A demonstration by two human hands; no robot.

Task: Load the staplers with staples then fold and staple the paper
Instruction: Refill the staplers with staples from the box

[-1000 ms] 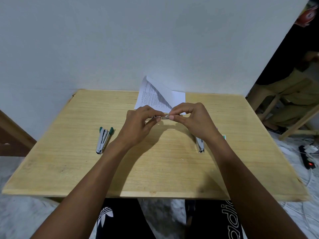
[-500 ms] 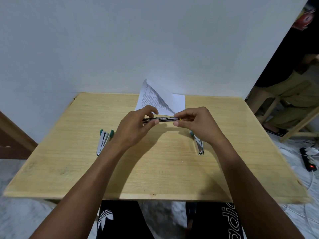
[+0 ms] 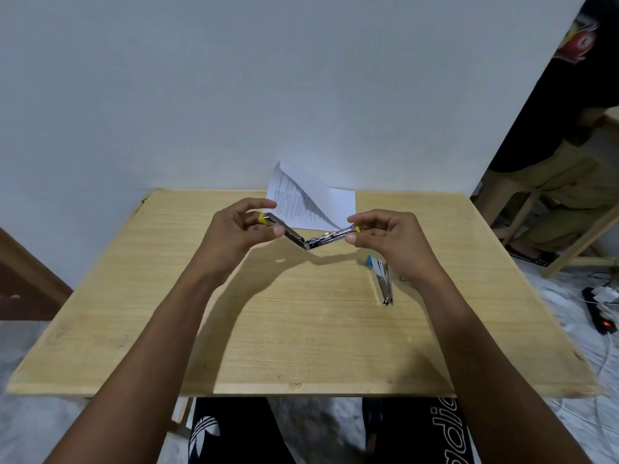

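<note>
A: While it's hinged open, where's the stapler [image 3: 306,241]?
B: Above the table [image 3: 301,329], lying left-right: left hand [image 3: 234,236] pinches one yellow end, right hand [image 3: 388,239] the other, hinge equally near both.

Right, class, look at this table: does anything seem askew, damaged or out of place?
The paper at the far edge of the table is askew: its left side curls up instead of lying flat. The yellow stapler, held by the left hand and right hand, is bent open in a V, which suits loading, not damage.
</note>
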